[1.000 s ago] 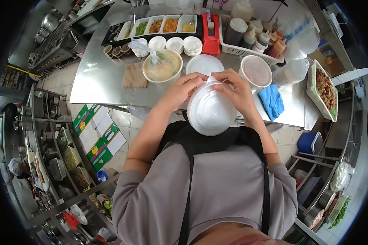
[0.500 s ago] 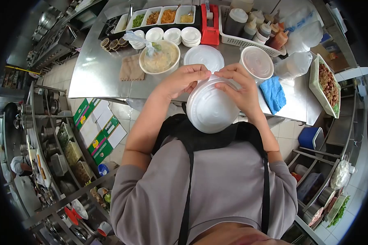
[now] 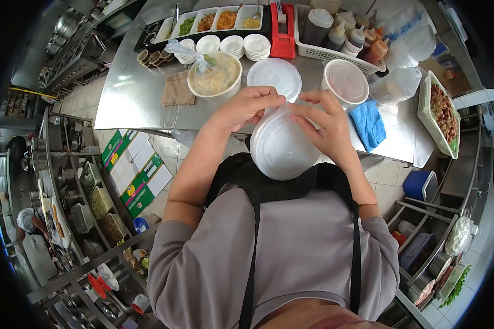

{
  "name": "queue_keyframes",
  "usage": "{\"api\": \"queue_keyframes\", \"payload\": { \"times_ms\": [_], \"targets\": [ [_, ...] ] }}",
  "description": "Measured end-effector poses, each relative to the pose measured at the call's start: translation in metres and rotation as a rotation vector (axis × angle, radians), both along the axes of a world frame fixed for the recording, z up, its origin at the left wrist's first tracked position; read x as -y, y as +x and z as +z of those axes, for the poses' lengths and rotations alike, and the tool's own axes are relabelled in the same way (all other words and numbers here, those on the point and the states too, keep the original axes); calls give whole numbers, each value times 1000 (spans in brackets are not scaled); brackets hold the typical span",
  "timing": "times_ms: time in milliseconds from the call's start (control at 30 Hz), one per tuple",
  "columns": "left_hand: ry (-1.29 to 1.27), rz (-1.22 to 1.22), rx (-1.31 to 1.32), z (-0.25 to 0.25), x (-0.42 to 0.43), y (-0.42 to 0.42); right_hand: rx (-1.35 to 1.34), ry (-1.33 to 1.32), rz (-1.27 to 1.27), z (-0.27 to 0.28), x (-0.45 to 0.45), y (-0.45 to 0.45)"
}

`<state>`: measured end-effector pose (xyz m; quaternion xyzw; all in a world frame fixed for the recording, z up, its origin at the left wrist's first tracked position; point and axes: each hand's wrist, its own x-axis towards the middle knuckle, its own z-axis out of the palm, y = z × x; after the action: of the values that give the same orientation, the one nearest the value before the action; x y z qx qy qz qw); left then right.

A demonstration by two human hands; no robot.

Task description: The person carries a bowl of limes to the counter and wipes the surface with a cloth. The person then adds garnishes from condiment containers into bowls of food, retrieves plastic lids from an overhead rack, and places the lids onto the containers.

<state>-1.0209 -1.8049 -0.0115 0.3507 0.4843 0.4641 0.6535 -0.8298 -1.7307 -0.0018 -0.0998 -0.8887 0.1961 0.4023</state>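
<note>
A white lidded container (image 3: 284,147) with a translucent lid hangs in a thin clear plastic bag in front of my chest. My left hand (image 3: 252,107) pinches the top of the bag. At the other side my right hand (image 3: 325,118) has its fingers apart, thumb and fingertips close to the bag's top; whether it touches the plastic is hard to tell. Beyond my hands lies a round white lid (image 3: 274,78). To its left is a bowl of food (image 3: 217,79) with a small knotted bag on top, and to its right a lidded bowl (image 3: 346,82).
Topping trays (image 3: 226,21), stacked small dishes (image 3: 256,46) and a red dispenser (image 3: 282,33) line the back. A basket of sauce bottles (image 3: 335,61), a blue cloth (image 3: 369,126) and a noodle basket (image 3: 442,115) are at right. A brown cloth (image 3: 178,89) lies left.
My right fingertips have moved away from my left ones and spread apart. The bagged container has stayed almost in place in front of me.
</note>
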Motion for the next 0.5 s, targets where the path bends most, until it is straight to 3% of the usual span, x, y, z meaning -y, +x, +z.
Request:
{"api": "queue_keyframes", "payload": {
  "times_ms": [200, 333, 500],
  "targets": [
    [152, 0, -240, 8, -2, 12, 50, -432, 99, 7, -10, -1],
    [291, -1, -385, 3, -5, 15, 91, -393, 179, 11, -18, -3],
    [221, -38, -478, 16, -3, 14, 77, -248, 186, 13, -6, -3]
  ]
}}
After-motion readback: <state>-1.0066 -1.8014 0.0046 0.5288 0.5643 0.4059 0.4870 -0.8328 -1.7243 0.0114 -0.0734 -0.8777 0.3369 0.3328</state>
